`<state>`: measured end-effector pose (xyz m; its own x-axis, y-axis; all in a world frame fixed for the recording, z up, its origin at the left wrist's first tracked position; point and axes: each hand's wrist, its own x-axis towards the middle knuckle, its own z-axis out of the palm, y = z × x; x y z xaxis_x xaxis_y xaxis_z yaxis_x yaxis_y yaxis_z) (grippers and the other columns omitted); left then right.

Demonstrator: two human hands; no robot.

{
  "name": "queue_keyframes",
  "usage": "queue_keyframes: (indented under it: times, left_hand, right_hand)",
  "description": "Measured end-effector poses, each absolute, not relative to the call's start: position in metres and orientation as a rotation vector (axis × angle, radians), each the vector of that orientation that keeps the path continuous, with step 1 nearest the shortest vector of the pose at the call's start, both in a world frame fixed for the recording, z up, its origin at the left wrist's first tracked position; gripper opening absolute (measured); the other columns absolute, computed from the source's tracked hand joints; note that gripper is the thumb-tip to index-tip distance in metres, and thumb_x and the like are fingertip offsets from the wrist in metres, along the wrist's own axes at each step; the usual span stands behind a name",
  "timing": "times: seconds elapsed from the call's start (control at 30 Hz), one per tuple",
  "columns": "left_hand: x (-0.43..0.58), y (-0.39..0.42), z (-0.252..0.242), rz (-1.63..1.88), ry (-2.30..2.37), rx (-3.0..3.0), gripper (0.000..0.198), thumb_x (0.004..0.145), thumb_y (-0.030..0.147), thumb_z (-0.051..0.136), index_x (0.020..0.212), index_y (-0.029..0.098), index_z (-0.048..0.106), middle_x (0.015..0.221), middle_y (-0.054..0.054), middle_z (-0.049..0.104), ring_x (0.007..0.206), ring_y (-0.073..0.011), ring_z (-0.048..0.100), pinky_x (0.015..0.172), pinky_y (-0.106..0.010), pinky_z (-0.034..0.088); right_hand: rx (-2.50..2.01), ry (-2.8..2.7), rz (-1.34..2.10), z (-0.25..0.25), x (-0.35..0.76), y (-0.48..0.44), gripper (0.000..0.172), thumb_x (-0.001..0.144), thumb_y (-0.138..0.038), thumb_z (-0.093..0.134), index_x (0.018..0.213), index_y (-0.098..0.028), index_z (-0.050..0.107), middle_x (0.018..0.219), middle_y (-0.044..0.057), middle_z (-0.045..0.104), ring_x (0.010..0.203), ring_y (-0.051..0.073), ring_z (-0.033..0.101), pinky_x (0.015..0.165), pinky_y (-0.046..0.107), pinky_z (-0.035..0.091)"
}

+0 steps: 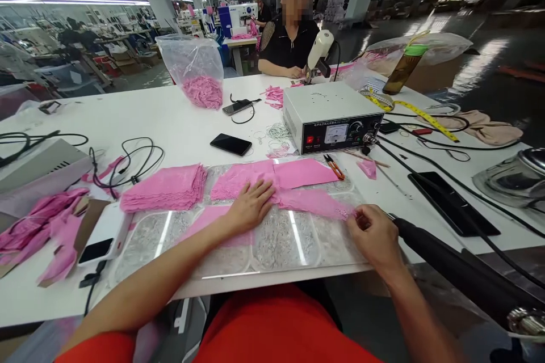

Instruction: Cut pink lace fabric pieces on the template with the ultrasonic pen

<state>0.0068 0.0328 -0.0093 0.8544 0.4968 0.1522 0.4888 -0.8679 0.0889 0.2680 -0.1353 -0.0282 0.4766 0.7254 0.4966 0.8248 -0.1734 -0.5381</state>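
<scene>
My left hand (251, 204) lies flat with fingers spread on a piece of pink lace fabric (315, 202) that rests on a clear glass plate (272, 249). My right hand (374, 235) is closed, pinching the right end of that same lace piece near the plate's right edge. A black handheld tool (447, 258) with a cable lies just right of my right hand. More pink pieces (298, 173) lie behind on the plate, and a folded pink stack (164, 187) sits at the left.
A grey control box (332, 116) stands behind the plate, with small orange snips (334, 166) in front. Two phones (230, 144) lie on the white table, plus cables, a measuring tape (421, 116) and a bottle (404, 68). A person in black sits opposite.
</scene>
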Motion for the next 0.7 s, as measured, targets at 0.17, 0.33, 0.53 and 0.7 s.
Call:
queue_keyframes:
  times: [0.17,0.33,0.53,0.7]
  left_hand:
    - [0.003,0.038,-0.017,0.211,0.825,2.959,0.046,0.104,0.034,0.034,0.146,0.017,0.043,0.153,-0.01,0.04,0.145,-0.0303,0.032,0.117,-0.053,0.029]
    - [0.004,0.034,-0.013,0.229,0.818,2.951,0.044,0.102,0.034,0.04,0.143,0.02,0.046,0.154,-0.011,0.039,0.146,-0.0306,0.029,0.116,-0.055,0.029]
    - [0.014,0.031,-0.003,0.343,0.686,2.967,0.034,0.098,0.032,0.052,0.129,0.023,0.06,0.152,-0.012,0.042,0.144,-0.0307,0.033,0.116,-0.057,0.026]
    - [0.022,0.032,-0.002,0.389,0.605,2.915,0.023,0.098,0.028,0.05,0.098,0.019,0.072,0.141,-0.01,0.054,0.138,-0.0272,0.042,0.117,-0.054,0.024]
  right_hand:
    - [-1.964,-1.293,-0.3,-0.03,0.267,-0.149,0.015,0.074,-0.024,0.052,0.062,-0.023,0.043,0.062,-0.002,0.049,0.056,0.013,0.048,0.059,0.028,0.038]
    - [-2.057,-1.32,-0.264,-0.025,0.265,-0.156,0.013,0.075,-0.028,0.051,0.065,-0.024,0.044,0.067,0.001,0.053,0.06,0.016,0.051,0.058,0.031,0.039]
    - [-2.126,-1.376,-0.214,-0.011,0.256,-0.146,0.01,0.078,-0.031,0.048,0.07,-0.025,0.047,0.073,0.004,0.058,0.062,0.018,0.051,0.055,0.032,0.035]
    - [-2.228,-1.391,-0.196,-0.014,0.26,-0.152,0.014,0.076,-0.032,0.048,0.065,-0.024,0.044,0.071,0.003,0.056,0.058,0.017,0.049,0.053,0.031,0.032]
